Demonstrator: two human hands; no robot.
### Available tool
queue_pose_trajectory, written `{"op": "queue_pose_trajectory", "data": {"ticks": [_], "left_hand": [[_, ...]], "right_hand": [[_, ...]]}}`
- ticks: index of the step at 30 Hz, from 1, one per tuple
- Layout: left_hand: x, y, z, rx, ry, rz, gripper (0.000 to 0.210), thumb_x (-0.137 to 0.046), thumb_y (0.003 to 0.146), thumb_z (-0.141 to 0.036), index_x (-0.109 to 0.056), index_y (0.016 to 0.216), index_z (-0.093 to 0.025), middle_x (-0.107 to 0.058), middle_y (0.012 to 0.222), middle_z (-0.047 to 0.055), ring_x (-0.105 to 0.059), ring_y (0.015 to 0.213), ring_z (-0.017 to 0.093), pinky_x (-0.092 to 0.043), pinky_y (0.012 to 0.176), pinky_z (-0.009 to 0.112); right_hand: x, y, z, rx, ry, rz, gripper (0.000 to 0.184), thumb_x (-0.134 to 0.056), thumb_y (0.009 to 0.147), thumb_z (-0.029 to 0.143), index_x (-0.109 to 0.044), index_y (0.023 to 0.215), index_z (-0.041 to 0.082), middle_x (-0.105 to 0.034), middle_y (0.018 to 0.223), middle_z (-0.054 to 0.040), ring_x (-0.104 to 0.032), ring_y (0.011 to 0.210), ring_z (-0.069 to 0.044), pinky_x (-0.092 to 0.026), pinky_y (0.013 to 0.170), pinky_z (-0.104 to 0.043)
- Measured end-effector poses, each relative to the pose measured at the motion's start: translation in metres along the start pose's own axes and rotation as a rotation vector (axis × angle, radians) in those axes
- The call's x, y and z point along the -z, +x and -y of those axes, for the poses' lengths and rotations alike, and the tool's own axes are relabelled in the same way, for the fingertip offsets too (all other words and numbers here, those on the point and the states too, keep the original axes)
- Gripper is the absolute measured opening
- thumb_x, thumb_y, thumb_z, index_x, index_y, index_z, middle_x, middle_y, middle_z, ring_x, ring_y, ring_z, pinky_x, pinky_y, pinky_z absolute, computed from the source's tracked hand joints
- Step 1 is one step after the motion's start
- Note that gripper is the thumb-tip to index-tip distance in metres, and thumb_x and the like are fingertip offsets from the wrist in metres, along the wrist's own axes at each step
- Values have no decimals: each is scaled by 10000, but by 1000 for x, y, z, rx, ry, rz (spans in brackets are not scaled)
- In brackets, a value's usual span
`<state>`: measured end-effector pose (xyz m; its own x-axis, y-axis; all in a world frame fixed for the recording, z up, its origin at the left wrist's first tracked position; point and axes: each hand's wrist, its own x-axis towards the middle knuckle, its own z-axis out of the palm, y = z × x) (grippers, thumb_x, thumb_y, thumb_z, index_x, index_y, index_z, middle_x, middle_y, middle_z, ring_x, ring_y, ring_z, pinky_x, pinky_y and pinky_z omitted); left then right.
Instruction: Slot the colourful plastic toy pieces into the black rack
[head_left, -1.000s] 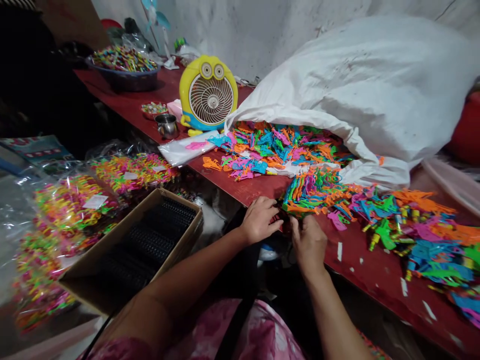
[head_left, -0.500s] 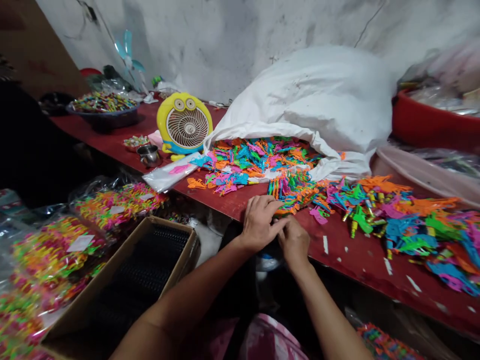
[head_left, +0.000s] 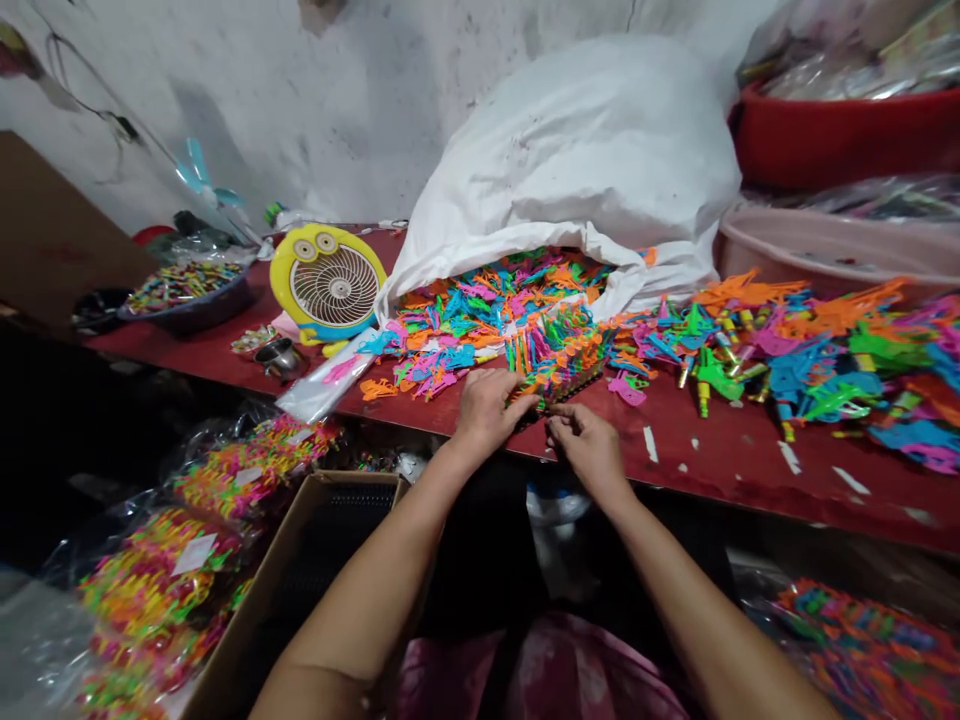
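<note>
A tight row of small bright plastic toys (head_left: 574, 362), seemingly pistol-shaped, stands at the table's front edge. My left hand (head_left: 489, 408) is closed on its near left end, the thumb pointing right along it. Just right of that thumb, my right hand (head_left: 592, 450) has its thumb and forefinger pinched together near the row's end. Whatever lies between those fingertips is too small to make out. Behind the row, a white sack (head_left: 577, 130) spills loose toys (head_left: 495, 300) of the same bright colours onto the red table (head_left: 480, 425).
More toys (head_left: 817, 370) with gold tips lie along the right side, before a pink basin (head_left: 817, 240) and a red tub (head_left: 847, 135). A yellow fan (head_left: 334, 280) and metal cup (head_left: 279, 358) stand left. Below are a carton (head_left: 322, 485) and bagged toys (head_left: 161, 565).
The hands have parted slightly: the right fingers, earlier touching the left hand, now sit a little to its right. The whole view has shifted, showing more of the row's side.
</note>
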<state>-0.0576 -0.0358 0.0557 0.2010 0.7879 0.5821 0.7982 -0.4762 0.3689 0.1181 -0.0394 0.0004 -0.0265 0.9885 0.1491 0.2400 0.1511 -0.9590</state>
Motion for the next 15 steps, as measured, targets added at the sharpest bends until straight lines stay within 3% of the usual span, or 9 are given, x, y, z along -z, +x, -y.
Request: {"op": "queue_pose_trajectory", "data": {"ticks": [6,15], "left_hand": [[1,6,6,-10,16,27,190,-701,859,-363,-648,834,-183,-655,739,6,-572,734,168,-347,713,293],[3,12,10,-18,-13,56,228,-689,866,-359,-610,747,-180,-597,686,-12,-529,677,148,-331,654,271]], "right_hand": [[2,2,4,-9,-31,35,309,-564,783,372,-682,954,142,-651,609,-17,-612,530,-164,-450,508,-262],[-15,6,2,270,-249,-67,258,-561,881,395,-699,913,180,-682,811,-55,-621,723,-179,-442,667,-282]]}}
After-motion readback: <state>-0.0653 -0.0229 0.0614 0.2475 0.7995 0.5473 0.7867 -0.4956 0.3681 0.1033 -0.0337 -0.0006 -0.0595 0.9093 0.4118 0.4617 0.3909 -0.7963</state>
